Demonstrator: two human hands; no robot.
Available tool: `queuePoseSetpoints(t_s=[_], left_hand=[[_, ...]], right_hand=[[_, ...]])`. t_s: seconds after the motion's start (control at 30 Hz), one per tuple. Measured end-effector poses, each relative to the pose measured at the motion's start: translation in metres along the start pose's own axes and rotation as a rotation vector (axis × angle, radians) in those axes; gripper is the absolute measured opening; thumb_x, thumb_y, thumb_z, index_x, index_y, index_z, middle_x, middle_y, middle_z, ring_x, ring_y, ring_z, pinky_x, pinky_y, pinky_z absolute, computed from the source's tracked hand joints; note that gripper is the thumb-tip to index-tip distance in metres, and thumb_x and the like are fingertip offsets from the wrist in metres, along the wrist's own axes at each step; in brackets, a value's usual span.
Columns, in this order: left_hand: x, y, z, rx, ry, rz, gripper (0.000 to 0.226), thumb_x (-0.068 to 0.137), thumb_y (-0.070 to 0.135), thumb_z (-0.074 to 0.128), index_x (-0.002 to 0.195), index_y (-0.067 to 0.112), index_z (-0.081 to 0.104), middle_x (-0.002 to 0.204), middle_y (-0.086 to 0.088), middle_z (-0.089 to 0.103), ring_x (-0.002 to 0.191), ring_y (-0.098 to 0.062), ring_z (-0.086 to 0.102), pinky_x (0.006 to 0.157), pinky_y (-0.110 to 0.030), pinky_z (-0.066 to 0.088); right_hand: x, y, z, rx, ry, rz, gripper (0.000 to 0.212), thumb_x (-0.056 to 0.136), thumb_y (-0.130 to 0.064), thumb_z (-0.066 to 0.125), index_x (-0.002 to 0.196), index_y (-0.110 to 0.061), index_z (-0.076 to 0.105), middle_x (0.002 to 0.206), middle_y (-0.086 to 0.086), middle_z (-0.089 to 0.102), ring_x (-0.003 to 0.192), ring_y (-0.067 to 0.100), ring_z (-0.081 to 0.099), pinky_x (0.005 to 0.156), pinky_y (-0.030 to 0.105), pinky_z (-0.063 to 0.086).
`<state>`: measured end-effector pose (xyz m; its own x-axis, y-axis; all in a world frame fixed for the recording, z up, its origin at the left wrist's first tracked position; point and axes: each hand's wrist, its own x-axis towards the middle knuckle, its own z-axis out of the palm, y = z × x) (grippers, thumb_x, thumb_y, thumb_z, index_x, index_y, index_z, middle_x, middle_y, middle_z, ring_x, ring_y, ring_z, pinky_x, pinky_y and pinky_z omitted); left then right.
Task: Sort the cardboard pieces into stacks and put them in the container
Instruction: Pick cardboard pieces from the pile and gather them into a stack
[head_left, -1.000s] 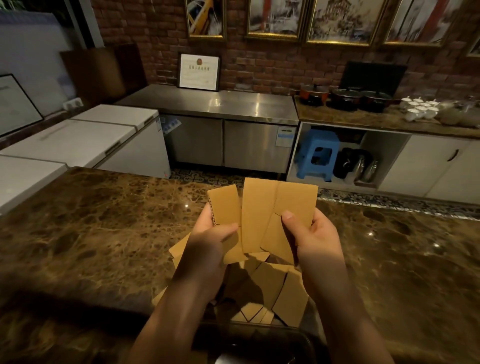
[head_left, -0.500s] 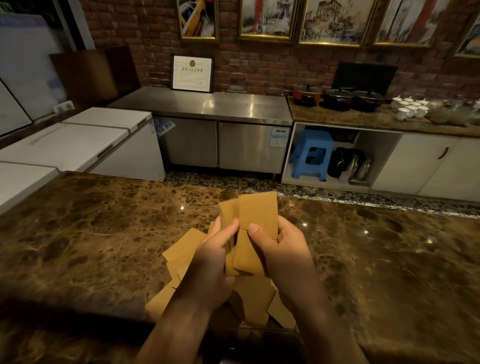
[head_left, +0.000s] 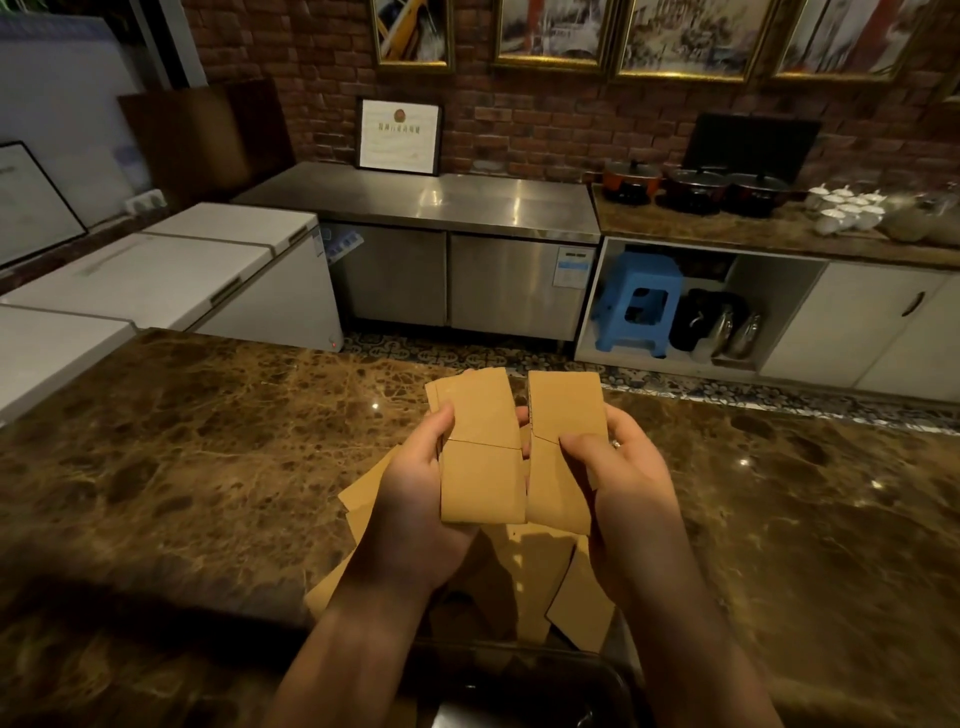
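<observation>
My left hand (head_left: 415, 499) holds a small bunch of tan cardboard pieces (head_left: 480, 447) upright above the counter, thumb on their left edge. Beside it my right hand (head_left: 618, 478) grips a second bunch of cardboard pieces (head_left: 566, 415), thumb across the front. The two bunches stand side by side with a narrow gap between them. Below the hands a loose pile of cardboard pieces (head_left: 524, 582) lies on the brown marble counter (head_left: 208, 467). A dark container (head_left: 545, 680) sits at the near edge, partly hidden by my forearms.
The marble counter stretches wide to the left and right of the pile. Beyond it are white chest freezers (head_left: 171, 270), a steel cabinet (head_left: 452, 249) and a blue stool (head_left: 636, 301) under a far counter.
The cardboard pieces that my hands held pressed together in one bunch are now split into two bunches, one in each hand, side by side.
</observation>
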<state>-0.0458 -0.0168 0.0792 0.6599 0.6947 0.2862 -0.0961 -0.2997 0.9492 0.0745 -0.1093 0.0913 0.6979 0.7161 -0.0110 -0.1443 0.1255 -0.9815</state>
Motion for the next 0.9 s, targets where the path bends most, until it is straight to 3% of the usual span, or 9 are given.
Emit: queuePoseSetpoints(t_s=[0.1, 0.2, 0.3, 0.4, 0.47, 0.53, 0.67, 0.8, 0.9], left_hand=[[0.012, -0.005, -0.001, -0.366, 0.035, -0.252, 0.084, 0.076, -0.005, 0.079, 0.140, 0.021, 0.030, 0.130, 0.012, 0.050, 0.123, 0.006, 0.050, 0.093, -0.004, 0.042], [0.006, 0.002, 0.003, -0.472, -0.014, -0.314, 0.054, 0.090, 0.005, 0.067, 0.135, 0.025, 0.045, 0.135, -0.002, 0.056, 0.107, 0.009, 0.062, 0.086, -0.007, 0.048], [0.013, -0.008, 0.002, -0.850, 0.005, -0.612, 0.036, 0.093, 0.021, 0.057, 0.129, 0.014, 0.058, 0.116, -0.020, 0.071, 0.102, -0.021, 0.072, 0.071, -0.028, 0.061], [0.020, -0.018, -0.005, -0.907, 0.104, -0.780, 0.028, 0.102, 0.025, 0.046, 0.111, 0.009, 0.067, 0.090, -0.013, 0.078, 0.076, -0.024, 0.076, 0.057, -0.035, 0.062], [0.024, -0.026, -0.016, -0.946, 0.220, -0.797, 0.033, 0.098, 0.025, 0.049, 0.104, 0.001, 0.070, 0.077, -0.016, 0.073, 0.063, -0.027, 0.070, 0.062, -0.038, 0.059], [0.026, -0.029, -0.026, -1.002, 0.321, -0.744, 0.031, 0.095, 0.020, 0.051, 0.086, 0.011, 0.079, 0.071, -0.014, 0.068, 0.059, -0.025, 0.065, 0.062, -0.040, 0.055], [0.031, -0.035, -0.038, -1.046, 0.313, -0.708, 0.035, 0.092, 0.013, 0.051, 0.124, 0.027, 0.056, 0.086, -0.016, 0.063, 0.063, -0.027, 0.064, 0.056, -0.042, 0.055], [0.031, -0.038, -0.029, -1.009, 0.197, -0.745, 0.040, 0.094, 0.016, 0.050, 0.133, 0.024, 0.051, 0.095, -0.018, 0.063, 0.066, -0.028, 0.063, 0.052, -0.037, 0.053], [0.031, -0.041, -0.023, -1.013, 0.182, -0.763, 0.039, 0.095, 0.018, 0.050, 0.134, 0.024, 0.052, 0.094, -0.018, 0.065, 0.065, -0.029, 0.065, 0.054, -0.035, 0.054]], right_hand=[[0.000, 0.003, 0.012, -0.168, 0.010, -0.014, 0.021, 0.096, -0.024, 0.060, 0.100, -0.044, 0.058, 0.090, -0.022, 0.073, 0.080, 0.003, 0.071, 0.057, 0.023, 0.057], [-0.005, 0.010, 0.029, -0.490, -0.007, -0.102, 0.018, 0.094, -0.042, 0.054, 0.111, -0.046, 0.060, 0.098, -0.013, 0.066, 0.098, 0.009, 0.061, 0.084, 0.034, 0.055], [-0.001, 0.021, 0.032, -1.026, -0.052, -0.116, 0.064, 0.089, -0.068, 0.039, 0.146, -0.039, 0.044, 0.121, -0.006, 0.044, 0.117, 0.015, 0.035, 0.105, 0.042, 0.037], [0.011, 0.022, 0.016, -0.866, -0.097, 0.026, 0.080, 0.079, -0.083, 0.036, 0.148, -0.043, 0.038, 0.134, -0.007, 0.048, 0.124, 0.014, 0.045, 0.106, 0.044, 0.042], [0.024, 0.028, -0.006, -0.822, -0.034, 0.067, 0.084, 0.077, -0.083, 0.040, 0.149, -0.040, 0.034, 0.130, -0.007, 0.061, 0.112, 0.011, 0.060, 0.098, 0.043, 0.052], [0.040, 0.039, -0.033, -1.063, -0.063, 0.154, 0.087, 0.079, -0.071, 0.058, 0.152, -0.034, 0.030, 0.134, -0.002, 0.062, 0.116, 0.017, 0.062, 0.097, 0.041, 0.052], [0.054, 0.078, -0.056, -1.281, -0.297, 0.558, 0.120, 0.054, -0.065, 0.086, 0.153, -0.028, 0.030, 0.154, 0.009, 0.045, 0.136, 0.031, 0.045, 0.105, 0.044, 0.044], [0.050, 0.107, -0.046, -1.444, -0.358, 0.522, 0.137, 0.033, -0.089, 0.069, 0.152, -0.032, 0.030, 0.159, 0.010, 0.026, 0.146, 0.037, 0.017, 0.114, 0.057, 0.024], [0.049, 0.110, -0.039, -1.454, -0.364, 0.459, 0.116, 0.048, -0.078, 0.078, 0.146, -0.028, 0.039, 0.152, 0.007, 0.030, 0.143, 0.033, 0.019, 0.114, 0.057, 0.022]])
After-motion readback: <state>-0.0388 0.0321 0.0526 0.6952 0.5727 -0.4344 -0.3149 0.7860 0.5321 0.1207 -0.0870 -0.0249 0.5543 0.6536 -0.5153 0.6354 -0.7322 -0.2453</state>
